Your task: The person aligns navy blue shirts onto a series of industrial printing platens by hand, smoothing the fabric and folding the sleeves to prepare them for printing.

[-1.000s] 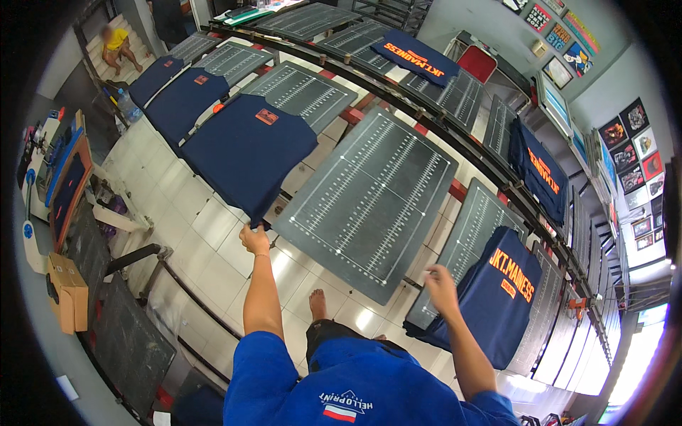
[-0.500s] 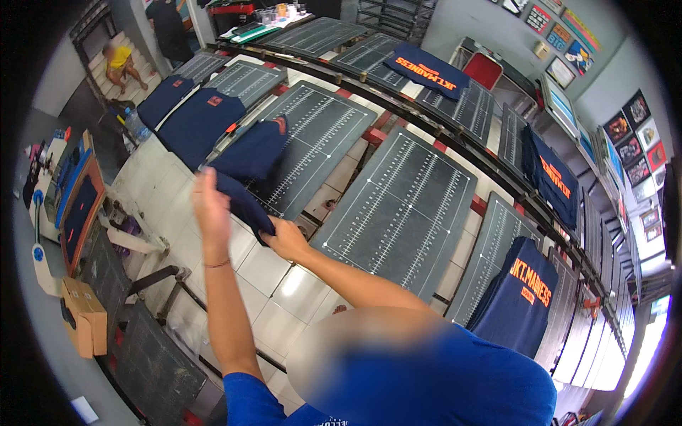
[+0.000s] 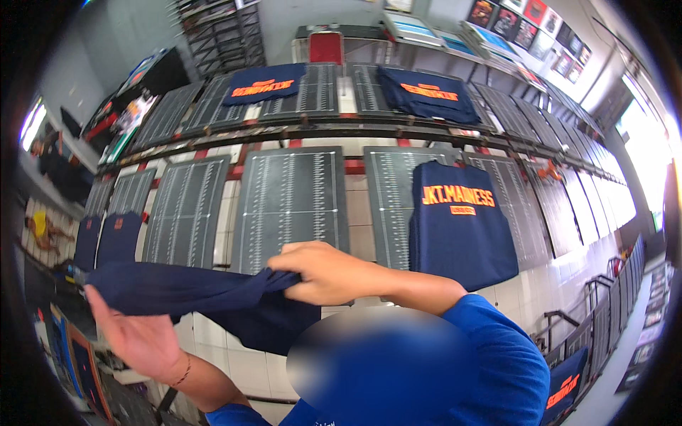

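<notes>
A navy fabric panel [image 3: 192, 287], loosely bunched, stretches between my two hands over the front of the tables, and part of it hangs down toward my chest. My right hand [image 3: 330, 275] is closed round its right end. At the left end my left hand [image 3: 138, 344] holds it with the palm turned up; the cloth covers most of those fingers. Behind the cloth stands a dark printing board [image 3: 291, 195] with white ruler markings. Right of it, a navy panel with orange lettering [image 3: 462, 234] lies over the neighbouring boards.
Two navy panels with small orange marks [image 3: 121, 231] lie on boards at the left. Across a dark rail [image 3: 327, 133], more printed navy panels [image 3: 430, 96] lie on the far row. A red chair [image 3: 326, 48] stands behind. A person in yellow [image 3: 44, 234] sits far left.
My view has swung to the right. The navy panel has come away from the left-hand board and is now drawn out sideways in front of me, between both hands.
</notes>
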Demonstrator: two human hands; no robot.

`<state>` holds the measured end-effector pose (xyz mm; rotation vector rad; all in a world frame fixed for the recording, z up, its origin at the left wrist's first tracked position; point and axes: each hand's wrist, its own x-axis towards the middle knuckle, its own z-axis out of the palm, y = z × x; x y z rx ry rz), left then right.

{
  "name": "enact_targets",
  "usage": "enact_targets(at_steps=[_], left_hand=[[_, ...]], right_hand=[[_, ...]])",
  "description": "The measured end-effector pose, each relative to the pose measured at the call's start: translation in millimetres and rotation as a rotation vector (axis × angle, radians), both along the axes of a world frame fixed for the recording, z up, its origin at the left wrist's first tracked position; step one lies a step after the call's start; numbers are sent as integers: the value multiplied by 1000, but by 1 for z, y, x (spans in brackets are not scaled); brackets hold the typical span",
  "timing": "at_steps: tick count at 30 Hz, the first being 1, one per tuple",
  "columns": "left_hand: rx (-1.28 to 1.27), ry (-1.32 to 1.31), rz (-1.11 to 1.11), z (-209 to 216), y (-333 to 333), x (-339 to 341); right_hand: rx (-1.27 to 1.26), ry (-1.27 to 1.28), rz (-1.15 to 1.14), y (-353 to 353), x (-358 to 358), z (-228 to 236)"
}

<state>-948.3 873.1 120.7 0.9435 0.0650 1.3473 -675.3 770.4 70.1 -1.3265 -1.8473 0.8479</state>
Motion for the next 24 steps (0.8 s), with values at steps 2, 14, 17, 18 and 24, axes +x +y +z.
enact_targets(at_steps=[2, 14, 17, 18, 24], left_hand=[[79, 45, -76, 29, -21, 42], [-221, 385, -75, 76, -63, 369], [-171, 513, -80, 36, -27, 456], [-409, 507, -143, 29, -9, 491], [-355, 367, -81, 17, -8, 585]], right_hand=[[-37, 554, -67, -50, 49, 1], [115, -810, -1265, -348, 373, 100], [113, -944, -1428, -354, 458, 109], [161, -973, -1460, -354, 485, 106], [627, -929, -1542, -388, 578, 115]])
